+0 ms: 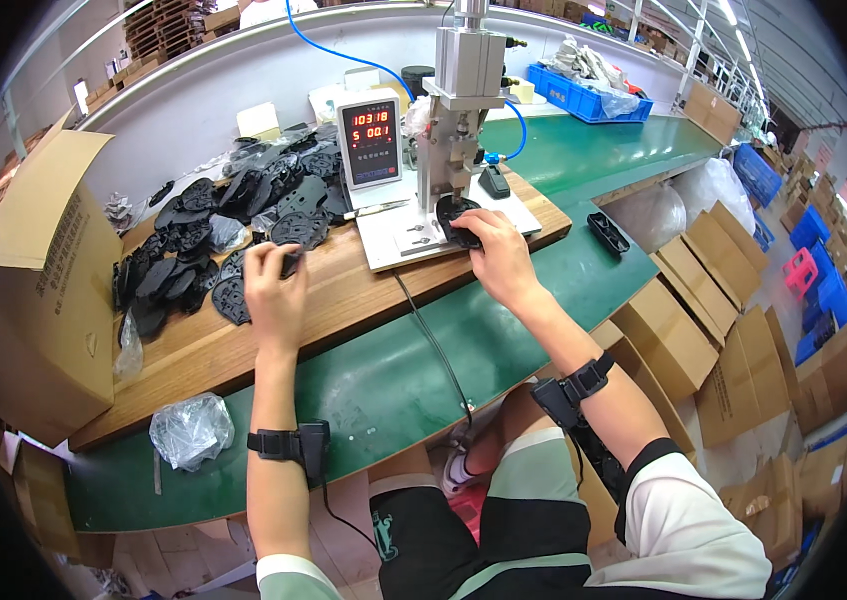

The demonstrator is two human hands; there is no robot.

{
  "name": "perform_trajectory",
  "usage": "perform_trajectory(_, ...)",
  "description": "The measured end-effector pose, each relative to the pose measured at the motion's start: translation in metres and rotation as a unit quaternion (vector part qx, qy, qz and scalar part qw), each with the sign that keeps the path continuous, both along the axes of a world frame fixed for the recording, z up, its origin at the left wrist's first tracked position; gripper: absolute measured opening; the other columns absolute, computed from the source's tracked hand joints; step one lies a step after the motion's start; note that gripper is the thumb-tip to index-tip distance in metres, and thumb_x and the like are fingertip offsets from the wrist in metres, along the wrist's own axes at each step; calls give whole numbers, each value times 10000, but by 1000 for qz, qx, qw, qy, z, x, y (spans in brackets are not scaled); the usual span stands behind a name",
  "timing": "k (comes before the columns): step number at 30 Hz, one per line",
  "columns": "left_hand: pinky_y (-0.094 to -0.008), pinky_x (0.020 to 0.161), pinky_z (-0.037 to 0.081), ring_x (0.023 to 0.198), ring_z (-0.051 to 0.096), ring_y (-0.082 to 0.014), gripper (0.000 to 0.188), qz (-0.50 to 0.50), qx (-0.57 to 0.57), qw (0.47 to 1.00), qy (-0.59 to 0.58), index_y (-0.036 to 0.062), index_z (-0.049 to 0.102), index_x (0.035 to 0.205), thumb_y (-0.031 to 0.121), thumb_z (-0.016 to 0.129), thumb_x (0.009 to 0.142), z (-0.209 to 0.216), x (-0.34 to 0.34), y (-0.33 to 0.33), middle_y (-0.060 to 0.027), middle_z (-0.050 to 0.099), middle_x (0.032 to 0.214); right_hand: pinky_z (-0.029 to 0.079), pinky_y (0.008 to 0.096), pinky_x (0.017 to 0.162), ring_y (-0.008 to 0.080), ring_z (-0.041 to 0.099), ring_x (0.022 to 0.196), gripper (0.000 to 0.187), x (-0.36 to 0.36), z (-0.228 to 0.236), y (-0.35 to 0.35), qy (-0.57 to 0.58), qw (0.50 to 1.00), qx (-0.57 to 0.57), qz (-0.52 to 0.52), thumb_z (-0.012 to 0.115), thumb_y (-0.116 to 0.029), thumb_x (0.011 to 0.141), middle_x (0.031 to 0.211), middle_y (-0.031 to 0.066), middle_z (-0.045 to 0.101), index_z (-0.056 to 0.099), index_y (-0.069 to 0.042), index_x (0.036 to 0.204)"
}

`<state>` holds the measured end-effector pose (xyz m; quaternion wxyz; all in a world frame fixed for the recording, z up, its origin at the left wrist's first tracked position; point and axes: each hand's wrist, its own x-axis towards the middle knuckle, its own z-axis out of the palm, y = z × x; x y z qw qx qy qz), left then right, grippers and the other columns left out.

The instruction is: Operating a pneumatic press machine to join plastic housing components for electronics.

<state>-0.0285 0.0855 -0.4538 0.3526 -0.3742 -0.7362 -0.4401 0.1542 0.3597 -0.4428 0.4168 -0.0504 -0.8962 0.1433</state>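
My right hand (pixel 500 254) grips a flat black plastic part (pixel 454 216) on the white base plate (pixel 396 250), right under the head of a bench press (pixel 459 130). My left hand (pixel 277 292) is raised over the wooden board's front edge, fingers closed round a small dark piece (pixel 292 262) that is mostly hidden. Beside and behind that hand lies a heap of black plastic parts (pixel 299 190), several of them rounded plates with holes. A metal blade-like tool (pixel 376 210) rests at the plate's left side.
A control box (pixel 372 140) with a red display stands left of the press. An open carton (pixel 44 280) is at far left, near a clear plastic bag (pixel 192 432). A black tray-like piece (pixel 609 233) lies right on the green table (pixel 384 375). A blue crate (pixel 592 95) sits behind; flattened cartons (pixel 709 285) lean at right.
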Motion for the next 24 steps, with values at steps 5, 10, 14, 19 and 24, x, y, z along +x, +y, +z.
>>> perform_trajectory(5,-420,858,550,994,663,-330,317,-39,-48,996,58,38,695,1170,-42,737,866,-7,18,12,-141,633,1135,528,453,1018,361,632,1154,403,-2,1,-1,-3,1000,4,11,664,124,753,1200,120,701,716,-23,1125)
perform_trajectory(10,-480,946,535,1096,665,-372,377,17,-85,993,76,56,665,1246,-23,718,881,-5,31,21,-134,695,1203,533,452,1015,366,656,1129,378,0,4,12,-15,1000,-15,17,661,105,754,1164,140,725,732,-28,1100)
perform_trajectory(14,-491,1024,524,1212,644,-402,384,-53,-64,996,35,44,657,1273,-13,703,896,-9,42,33,-189,696,1257,535,446,1012,381,678,1133,380,13,33,22,-39,993,-107,35,660,64,798,1161,164,742,737,-25,1159)
perform_trajectory(19,-487,1073,516,1270,595,-430,488,-183,-145,971,47,31,584,1335,-74,649,863,-6,93,76,-228,599,1344,558,386,926,337,706,1068,255,95,26,-7,97,982,-165,-6,666,60,907,1118,170,729,712,-3,1150)
perform_trajectory(24,-500,1115,490,1307,572,-391,461,-130,-242,947,166,73,557,1322,-52,600,880,8,107,123,-199,595,1334,553,415,919,353,689,1051,321,212,-27,-44,124,983,-99,-91,678,131,836,1130,181,704,689,-5,1127)
